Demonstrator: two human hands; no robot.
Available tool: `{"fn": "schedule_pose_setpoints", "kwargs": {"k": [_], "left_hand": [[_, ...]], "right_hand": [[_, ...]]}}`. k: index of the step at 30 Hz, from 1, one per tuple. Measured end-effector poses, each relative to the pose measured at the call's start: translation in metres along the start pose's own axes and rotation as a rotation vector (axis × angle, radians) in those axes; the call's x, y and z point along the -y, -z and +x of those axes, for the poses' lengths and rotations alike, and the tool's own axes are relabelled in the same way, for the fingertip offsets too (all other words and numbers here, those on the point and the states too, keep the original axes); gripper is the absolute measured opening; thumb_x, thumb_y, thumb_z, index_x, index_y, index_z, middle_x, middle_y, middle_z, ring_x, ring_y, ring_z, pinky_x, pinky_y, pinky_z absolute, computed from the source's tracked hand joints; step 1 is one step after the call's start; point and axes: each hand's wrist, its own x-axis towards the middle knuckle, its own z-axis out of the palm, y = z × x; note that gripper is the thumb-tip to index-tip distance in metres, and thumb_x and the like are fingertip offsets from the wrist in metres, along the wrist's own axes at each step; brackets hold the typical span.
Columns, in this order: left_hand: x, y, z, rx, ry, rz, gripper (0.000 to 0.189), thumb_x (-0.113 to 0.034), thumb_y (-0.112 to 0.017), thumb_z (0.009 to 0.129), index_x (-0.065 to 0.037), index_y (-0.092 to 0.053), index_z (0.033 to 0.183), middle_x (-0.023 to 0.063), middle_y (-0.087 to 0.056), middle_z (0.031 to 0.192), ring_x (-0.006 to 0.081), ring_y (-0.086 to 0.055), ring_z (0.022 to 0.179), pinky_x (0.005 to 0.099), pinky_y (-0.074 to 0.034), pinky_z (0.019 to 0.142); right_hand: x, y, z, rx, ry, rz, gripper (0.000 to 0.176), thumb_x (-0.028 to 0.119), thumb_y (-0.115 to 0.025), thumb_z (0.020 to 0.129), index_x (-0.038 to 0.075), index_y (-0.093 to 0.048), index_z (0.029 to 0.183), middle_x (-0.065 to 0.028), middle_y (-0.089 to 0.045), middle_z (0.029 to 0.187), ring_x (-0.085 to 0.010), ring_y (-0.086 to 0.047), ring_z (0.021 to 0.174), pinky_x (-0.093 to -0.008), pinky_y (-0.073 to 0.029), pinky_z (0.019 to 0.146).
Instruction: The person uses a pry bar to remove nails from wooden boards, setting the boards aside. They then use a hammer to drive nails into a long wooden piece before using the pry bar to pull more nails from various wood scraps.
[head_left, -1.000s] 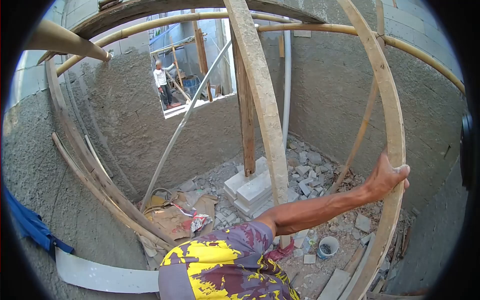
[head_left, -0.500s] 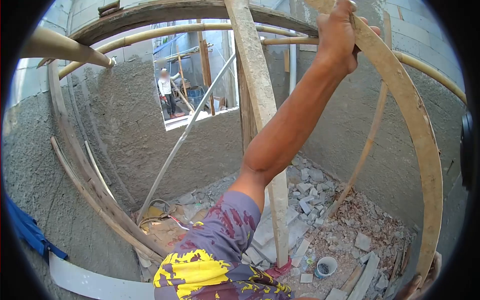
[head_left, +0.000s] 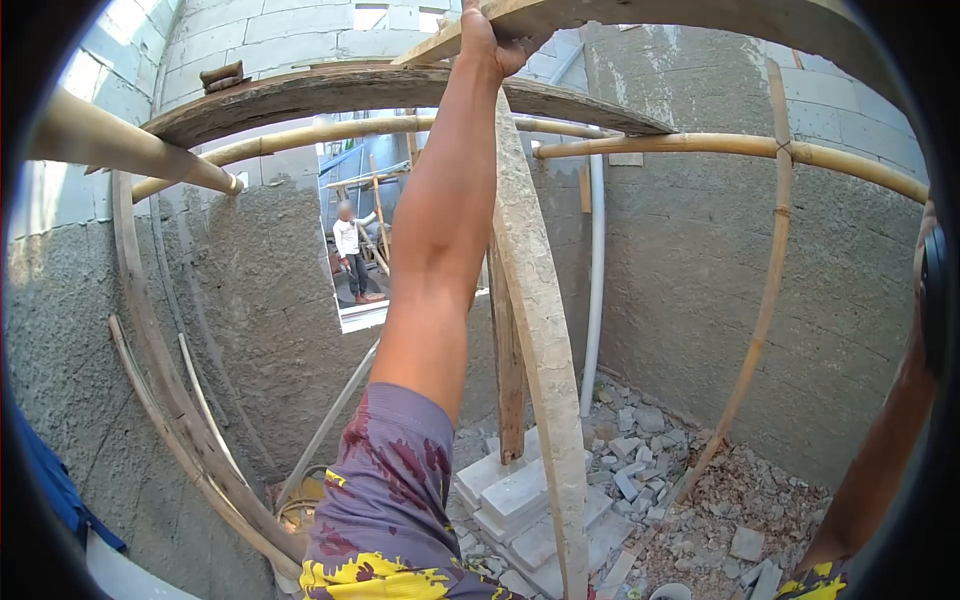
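Note:
My left hand (head_left: pixel 493 42) is raised at the top of the head view, closed round the left part of a long wooden plank (head_left: pixel 650 12). The plank looks bowed through the lens and runs from my left hand across the top towards the right edge. At the far right my right arm (head_left: pixel 885 460) is raised. Only a sliver of my right hand (head_left: pixel 927 215) shows there, its fingers hidden by the dark rim of the view. Below my left hand, a mortar-stained upright board (head_left: pixel 540 330) stands beside my forearm.
A weathered scaffold plank (head_left: pixel 330 95) rests across bamboo poles (head_left: pixel 690 143). Slanting bamboo (head_left: pixel 765 320) stands at right. Concrete blocks (head_left: pixel 515 495) and rubble (head_left: pixel 640 460) cover the floor. Beyond the wall opening stands another person (head_left: pixel 350 250). A white pipe (head_left: pixel 595 290) runs down the corner.
My left hand has moved left and up with the plank, which has swung from steep to nearly level overhead. My right hand has risen from the lower right to the right edge.

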Motion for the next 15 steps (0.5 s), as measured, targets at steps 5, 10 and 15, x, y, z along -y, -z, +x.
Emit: {"fn": "schedule_pose_setpoints", "kwargs": {"k": [5, 10, 15], "left_hand": [[0.018, 0.002, -0.041, -0.104, 0.0, 0.101, 0.104, -0.08, -0.024, 0.081, -0.003, 0.003, 0.146, 0.0306, -0.029, 0.14, 0.0483, -0.043, 0.121, 0.0556, -0.045, 0.095], [0.082, -0.002, -0.13, -0.027, -0.304, 0.356, 0.07, -0.052, -0.037, 0.094, 0.012, -0.034, 0.122, 0.0221, -0.058, 0.081, 0.0263, -0.066, 0.062, 0.0325, -0.057, 0.051], [0.114, -0.012, -0.215, 0.205, -0.219, 0.576, 0.088, -0.066, -0.033, 0.09, 0.013, -0.036, 0.128, 0.016, -0.06, 0.072, 0.0228, -0.067, 0.061, 0.0275, -0.056, 0.056]], "right_hand": [[-0.033, -0.096, 0.032, 0.003, 0.067, 0.032, 0.048, 0.03, -0.06, 0.087, -0.003, -0.044, 0.118, -0.022, -0.055, 0.111, -0.0324, -0.059, 0.102, -0.04, -0.052, 0.09], [-0.051, -0.178, 0.046, 0.037, 0.097, -0.008, 0.047, 0.026, -0.059, 0.086, -0.002, -0.045, 0.12, -0.0225, -0.055, 0.112, -0.0335, -0.057, 0.105, -0.0408, -0.049, 0.092], [-0.054, -0.26, 0.051, 0.093, 0.146, -0.056, 0.046, 0.022, -0.059, 0.084, -0.001, -0.046, 0.122, -0.023, -0.055, 0.114, -0.0346, -0.055, 0.108, -0.0415, -0.046, 0.095]]}}
